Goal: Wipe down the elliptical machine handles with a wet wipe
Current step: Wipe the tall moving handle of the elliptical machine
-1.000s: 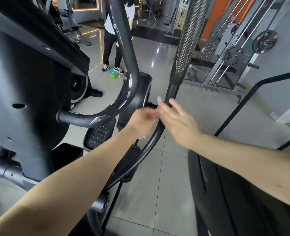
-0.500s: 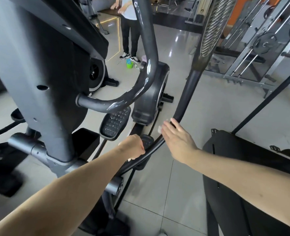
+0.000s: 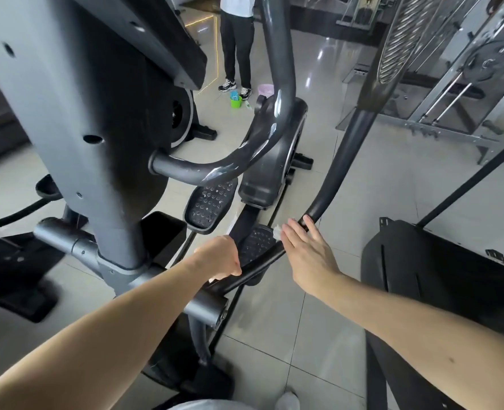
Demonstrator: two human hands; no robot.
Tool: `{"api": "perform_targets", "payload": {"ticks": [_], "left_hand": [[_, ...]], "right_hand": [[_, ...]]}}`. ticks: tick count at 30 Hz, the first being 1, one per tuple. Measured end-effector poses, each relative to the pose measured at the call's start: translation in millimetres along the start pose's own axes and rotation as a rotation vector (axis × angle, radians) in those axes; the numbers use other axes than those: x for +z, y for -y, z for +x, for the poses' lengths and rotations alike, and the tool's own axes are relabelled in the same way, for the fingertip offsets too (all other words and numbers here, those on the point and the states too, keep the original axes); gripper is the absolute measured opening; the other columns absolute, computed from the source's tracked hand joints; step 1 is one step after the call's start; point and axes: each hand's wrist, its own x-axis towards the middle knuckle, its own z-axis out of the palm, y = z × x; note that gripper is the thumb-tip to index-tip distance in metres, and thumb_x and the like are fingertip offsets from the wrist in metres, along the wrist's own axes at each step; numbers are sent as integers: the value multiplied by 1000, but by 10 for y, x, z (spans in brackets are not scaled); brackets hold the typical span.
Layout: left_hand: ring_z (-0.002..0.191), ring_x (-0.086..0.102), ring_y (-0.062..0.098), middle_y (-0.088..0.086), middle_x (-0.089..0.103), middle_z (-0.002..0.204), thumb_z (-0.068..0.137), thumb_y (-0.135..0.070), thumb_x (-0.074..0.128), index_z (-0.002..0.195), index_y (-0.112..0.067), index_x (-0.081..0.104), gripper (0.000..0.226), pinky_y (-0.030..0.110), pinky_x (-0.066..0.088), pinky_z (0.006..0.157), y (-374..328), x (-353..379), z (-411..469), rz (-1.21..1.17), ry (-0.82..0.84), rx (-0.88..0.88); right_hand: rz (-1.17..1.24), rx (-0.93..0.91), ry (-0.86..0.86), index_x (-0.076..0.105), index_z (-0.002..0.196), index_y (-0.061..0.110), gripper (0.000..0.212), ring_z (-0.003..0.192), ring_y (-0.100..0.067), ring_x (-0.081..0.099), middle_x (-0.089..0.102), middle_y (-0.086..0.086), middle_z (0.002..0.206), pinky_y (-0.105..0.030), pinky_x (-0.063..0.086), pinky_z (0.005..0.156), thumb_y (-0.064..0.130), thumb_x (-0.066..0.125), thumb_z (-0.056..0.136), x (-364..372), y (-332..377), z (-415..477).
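Glossy tile floor [image 3: 378, 173], weight rack [image 3: 458, 84] rt, green bucket [image 3: 236, 102]

This is a gym. An elliptical machine [image 3: 102, 143] with a studded pedal [image 3: 210, 202] fills the near left. Far right, a steel rack [image 3: 449, 134] carries a weight plate [image 3: 486, 63] above glossy floor tiles [image 3: 363, 161].

Wipe [image 3: 276, 232] mostly hidden under R hand [image 3: 310, 258].
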Motion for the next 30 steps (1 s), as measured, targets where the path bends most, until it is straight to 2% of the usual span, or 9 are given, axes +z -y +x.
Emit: {"api": "perform_targets", "payload": {"ticks": [3,7,11,14,17,21,24,27,30], "left_hand": [[81,62,17,-3,68,87,86,-31,74,84,-24,71,8,27,52,74,124,-23,-87,77,-11,43],[63,56,18,2,58,69,89,-23,70,77,-10,62,19,25,47,57,168,-24,-191,179,-3,-6],[53,55,20,5,57,61,88,-20,73,74,-10,54,26,28,50,59,169,-44,-282,200,7,-47],[54,56,22,3,54,60,87,-22,77,82,-9,59,22,31,53,63,185,-47,-326,217,-4,-33],[52,53,17,3,59,67,87,-24,77,90,-11,60,22,29,46,57,267,-39,-366,264,-20,-18],[98,68,27,8,69,111,93,-27,70,112,-9,63,27,31,45,71,435,15,-411,331,-57,42],[112,66,25,5,67,121,98,-29,61,121,-14,65,28,33,50,79,594,63,-490,364,-118,76],[116,64,21,-2,65,127,98,-34,64,123,-23,69,28,34,54,94,764,31,-565,322,-122,128],[116,64,19,-6,64,129,97,-33,65,124,-25,69,28,37,52,100,872,6,-610,256,-112,176]], "right_hand": [[254,-74,-71,40,156,10,81,156,-29,25,41,-8,162,-41,-3,130,-7,62,80,69,368,-126],[603,-208,-122,52,150,12,80,143,-24,47,57,-5,149,-38,25,128,-25,58,79,157,980,-151],[517,-277,-62,51,153,18,68,137,-20,50,60,2,147,-38,31,121,-12,56,92,85,759,-8],[332,-125,-37,40,157,27,61,140,-20,42,56,10,149,-35,26,119,5,47,100,37,404,46],[301,-76,-52,45,154,28,59,134,-20,43,57,12,146,-35,30,106,5,44,100,16,476,63],[681,-194,-152,75,126,16,51,101,-28,61,75,3,123,-39,48,87,-15,62,88,57,1209,18],[763,-266,-168,81,111,12,38,86,-30,63,80,0,107,-37,51,77,-13,71,85,14,1414,33],[608,-135,-122,79,119,21,34,95,-30,60,78,0,115,-43,44,81,1,70,92,-76,1144,79],[349,95,54,71,126,27,35,119,-22,47,70,4,128,-39,31,94,10,51,103,-128,846,172]]}}
